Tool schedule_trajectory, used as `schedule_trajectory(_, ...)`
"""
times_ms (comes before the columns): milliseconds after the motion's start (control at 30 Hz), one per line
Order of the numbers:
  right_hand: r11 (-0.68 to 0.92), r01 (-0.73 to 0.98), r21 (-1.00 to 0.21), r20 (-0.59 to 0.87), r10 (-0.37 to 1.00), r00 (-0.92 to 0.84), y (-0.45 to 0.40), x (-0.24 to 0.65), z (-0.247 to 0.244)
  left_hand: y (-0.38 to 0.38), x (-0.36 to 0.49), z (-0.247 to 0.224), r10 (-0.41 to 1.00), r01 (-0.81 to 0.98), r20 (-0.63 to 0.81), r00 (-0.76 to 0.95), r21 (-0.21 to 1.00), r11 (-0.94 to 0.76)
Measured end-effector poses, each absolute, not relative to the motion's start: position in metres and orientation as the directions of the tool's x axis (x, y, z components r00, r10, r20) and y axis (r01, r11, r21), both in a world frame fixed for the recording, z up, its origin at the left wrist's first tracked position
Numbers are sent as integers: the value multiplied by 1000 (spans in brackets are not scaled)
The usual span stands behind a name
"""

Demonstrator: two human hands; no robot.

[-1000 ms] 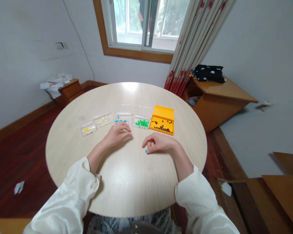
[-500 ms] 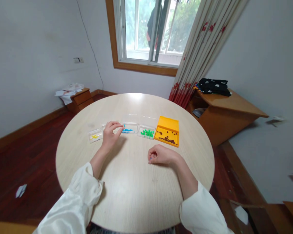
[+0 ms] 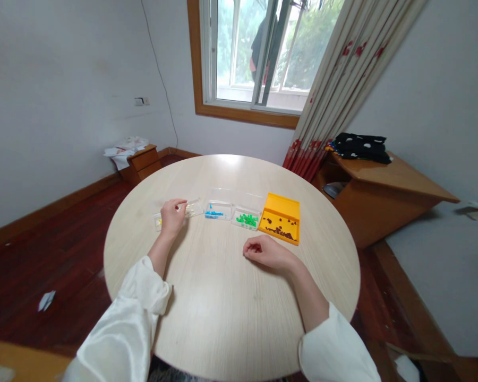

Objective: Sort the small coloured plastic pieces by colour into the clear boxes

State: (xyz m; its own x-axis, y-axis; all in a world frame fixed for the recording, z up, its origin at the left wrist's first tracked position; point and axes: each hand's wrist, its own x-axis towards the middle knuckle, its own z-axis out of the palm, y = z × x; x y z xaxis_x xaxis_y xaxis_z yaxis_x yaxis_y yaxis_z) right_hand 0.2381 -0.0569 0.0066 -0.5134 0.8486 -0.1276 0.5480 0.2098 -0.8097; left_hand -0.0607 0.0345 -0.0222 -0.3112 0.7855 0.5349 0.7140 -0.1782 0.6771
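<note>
On the round table [image 3: 219,318] stand small clear boxes in a row. One holds blue pieces [image 3: 215,213], one green pieces [image 3: 247,220], and a clear box [image 3: 195,208] left of the blue one holds pale pieces. Yellow pieces [image 3: 159,223] show in the leftmost box, partly behind my left hand [image 3: 172,216]. That hand is over the left boxes, thumb and fingertips pinched; anything between them is too small to tell. My right hand [image 3: 265,251] rests curled on the table before the green box and the open yellow case [image 3: 282,203] of dark brown pieces; its contents are hidden.
A wooden cabinet [image 3: 398,185] with black cloth [image 3: 362,147] on it stands beyond the table's right edge. Behind the table are a window [image 3: 239,53] and a curtain [image 3: 334,79]. A small drawer unit [image 3: 145,162] with papers is at the back left.
My left hand has moved left, from beside the blue pieces to over the left boxes. My right hand stays near its place, slightly turned. The view has shifted a little.
</note>
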Motion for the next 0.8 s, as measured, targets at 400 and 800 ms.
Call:
schedule_trajectory(400,267,426,-864,162,950,-266,-45,238,-7,29,-58,-14,801,697,477,-363,709,-107)
schedule_trajectory(800,96,7,-995,96,994,-55,-41,230,0,-5,8,-13,790,560,601,120,616,-554)
